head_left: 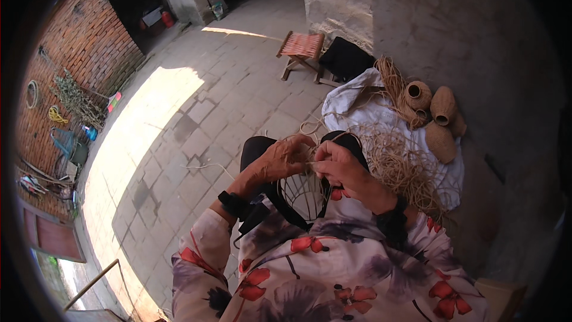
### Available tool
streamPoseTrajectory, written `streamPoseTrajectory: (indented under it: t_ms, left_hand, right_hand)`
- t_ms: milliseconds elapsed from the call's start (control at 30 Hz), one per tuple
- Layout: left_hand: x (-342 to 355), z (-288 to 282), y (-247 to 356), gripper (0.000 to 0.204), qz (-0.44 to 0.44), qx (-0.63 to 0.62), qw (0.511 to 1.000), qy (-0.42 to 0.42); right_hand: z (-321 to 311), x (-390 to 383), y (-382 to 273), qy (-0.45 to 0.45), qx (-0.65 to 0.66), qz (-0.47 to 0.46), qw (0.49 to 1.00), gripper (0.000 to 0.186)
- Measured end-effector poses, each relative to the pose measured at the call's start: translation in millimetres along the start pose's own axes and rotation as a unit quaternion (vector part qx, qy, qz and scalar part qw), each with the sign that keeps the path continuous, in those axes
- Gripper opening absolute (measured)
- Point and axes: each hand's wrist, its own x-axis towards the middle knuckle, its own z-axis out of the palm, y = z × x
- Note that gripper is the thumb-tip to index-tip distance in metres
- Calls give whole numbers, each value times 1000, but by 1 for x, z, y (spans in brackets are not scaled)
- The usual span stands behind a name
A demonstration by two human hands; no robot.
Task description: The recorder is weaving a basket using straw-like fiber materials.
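Note:
Over my lap, my left hand [285,158] has its fingers curled round thin tan cord [311,151] at the top of a wire frame [300,198]. Beside it, my right hand [338,167] pinches a strand of the same cord, its fingertips close to my left ones. The frame rests between my dark-clad knees, its thin ribs bare in the lower part. A loose strand trails off to the left over the paving. To my right, a heap of tangled cord [396,164] lies on a white cloth [351,100].
Several woven vessels [443,107] lie at the cloth's back right, near a plaster wall [465,36]. A folding stool [301,43] and a black item [347,59] stand ahead. Along the left, a brick wall [53,59] has brush, tools and containers against it, beside sunlit paving [149,101].

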Motion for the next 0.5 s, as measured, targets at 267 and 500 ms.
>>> streamPoseTrajectory:
  t_ms: [267, 500]
  left_hand:
    - [-1, 15, -13, 35, 64, 99, 987, 110]
    - [3, 28, -13, 21, 73, 57, 976, 195]
  right_hand:
    - [-103, -137, -110, -87, 96, -405, 905, 21]
    - [-201, -137, -113, 452, -374, -321, 743, 22]
